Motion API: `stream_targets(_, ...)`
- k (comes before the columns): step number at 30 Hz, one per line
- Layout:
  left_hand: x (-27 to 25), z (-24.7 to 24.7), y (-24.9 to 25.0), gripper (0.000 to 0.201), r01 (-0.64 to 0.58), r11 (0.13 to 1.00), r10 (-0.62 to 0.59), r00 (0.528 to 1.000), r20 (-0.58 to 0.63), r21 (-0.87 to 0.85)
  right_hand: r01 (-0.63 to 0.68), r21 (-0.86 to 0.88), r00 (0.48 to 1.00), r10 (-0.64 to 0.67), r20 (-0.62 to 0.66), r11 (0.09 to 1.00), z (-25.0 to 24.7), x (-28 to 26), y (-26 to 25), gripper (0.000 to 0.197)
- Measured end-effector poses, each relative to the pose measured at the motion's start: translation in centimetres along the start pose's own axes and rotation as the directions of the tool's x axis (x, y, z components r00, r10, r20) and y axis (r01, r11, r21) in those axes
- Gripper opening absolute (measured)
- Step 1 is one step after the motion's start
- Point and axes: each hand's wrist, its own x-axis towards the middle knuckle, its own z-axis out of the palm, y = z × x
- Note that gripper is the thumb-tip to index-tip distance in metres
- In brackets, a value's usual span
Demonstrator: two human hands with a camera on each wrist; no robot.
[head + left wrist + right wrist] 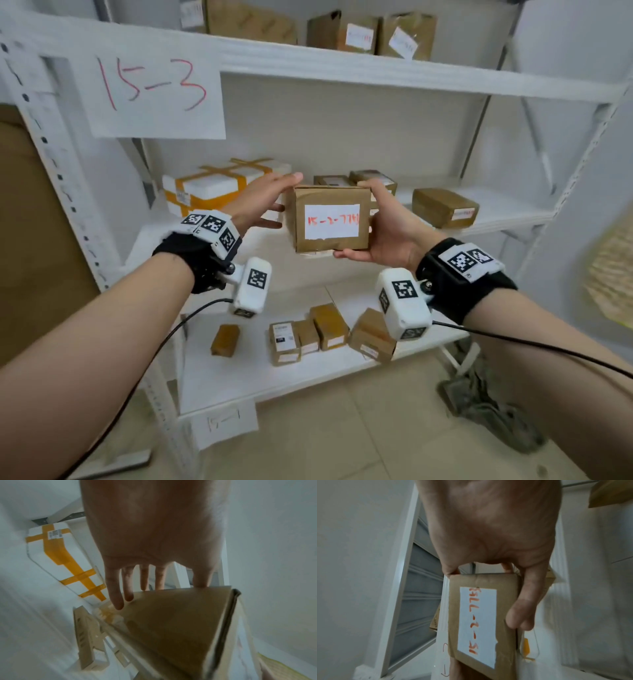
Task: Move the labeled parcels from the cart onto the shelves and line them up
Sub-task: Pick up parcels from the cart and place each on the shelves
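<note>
I hold a brown cardboard parcel (330, 219) with a white label reading "15-2-77.." in red, in the air in front of the middle shelf (507, 214). My left hand (270, 202) presses its left side with straight fingers, the thumb lying along the top edge. My right hand (387, 233) grips the right side, thumb on top and fingers curled under the bottom. The left wrist view shows the fingers (114, 588) touching the parcel's side (171, 622). In the right wrist view the thumb (527, 601) lies along the edge of the labelled parcel (481, 615).
A white foam box with orange tape (212, 188) sits at the left of the middle shelf, and brown parcels (445, 207) stand behind and to the right. Several small parcels (322, 332) lie on the lower shelf. Paper signs read "15-3" (154, 96) and "15-1" (224, 423). Cloth (489, 407) lies on the floor.
</note>
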Motion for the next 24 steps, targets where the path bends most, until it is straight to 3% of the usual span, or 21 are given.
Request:
stream_targets(4,1.5,-0.7,1.5,0.069,0.085,0.995,-0.083,0.996,0.028,-0.057,0.108,0.002,0.994,-0.108,-0.019,0.994,0.3,1.0,-2.5,0.05)
stream_targets(7,3.2,0.0,2.4,0.085,0.143,0.979,-0.133,0.988,0.077,-0.147,0.137,-0.006,0.991,-0.137,0.002,0.991,-0.5,2.4,-4.0,0.063)
stream_targets(10,5.6,1.8,3.2,0.072,0.144,0.966,-0.122,0.986,0.116,-0.214,0.157,-0.01,0.988,-0.157,0.005,0.988,-2.2,3.9,-5.3,0.065)
stream_targets(15,11.1,5.7,4.0,0.067,0.155,0.972,-0.129,0.981,0.147,-0.175,0.179,-0.018,0.984,-0.179,-0.019,0.984,-7.4,7.5,-7.2,0.046)
stream_targets(19,16.6,10.3,4.8,0.073,0.186,0.972,-0.158,0.97,0.185,-0.145,0.173,-0.039,0.984,-0.174,-0.048,0.984,-13.6,10.7,-9.1,0.049)
stream_targets(24,24.1,16.4,5.3,0.075,0.199,0.949,-0.151,0.968,0.203,-0.246,0.194,-0.109,0.977,-0.202,-0.068,0.975,-21.8,14.8,-12.6,0.063)
